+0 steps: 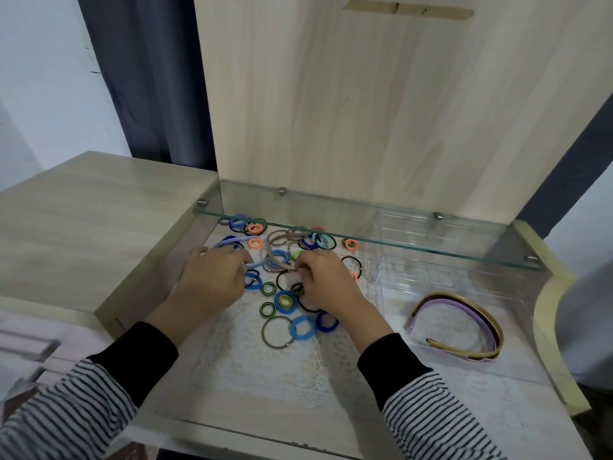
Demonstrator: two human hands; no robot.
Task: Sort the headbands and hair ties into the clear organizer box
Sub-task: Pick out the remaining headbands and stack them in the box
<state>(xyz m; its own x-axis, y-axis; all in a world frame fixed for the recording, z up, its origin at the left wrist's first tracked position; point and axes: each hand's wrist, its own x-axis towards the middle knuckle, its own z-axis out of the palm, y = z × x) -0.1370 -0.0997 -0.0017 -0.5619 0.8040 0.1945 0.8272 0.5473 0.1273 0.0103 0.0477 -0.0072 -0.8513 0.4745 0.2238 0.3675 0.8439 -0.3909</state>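
Note:
Several hair ties (284, 302) in blue, orange, green, black and tan lie scattered on a white lace mat (265, 363). My left hand (212, 277) grips a light blue headband (232, 241) among them. My right hand (323, 280) pinches a tan headband (276, 263) close beside it. The clear organizer box (391, 293) stands to the right. A purple headband (464, 310) and a gold headband (477, 305) lie inside its near compartment.
A glass shelf (365, 240) hangs low over the far part of the pile and the box. A raised wooden cabinet top (93, 207) borders the left side. A tall wooden panel (365, 111) closes the back. A curved desk edge (547, 313) runs along the right.

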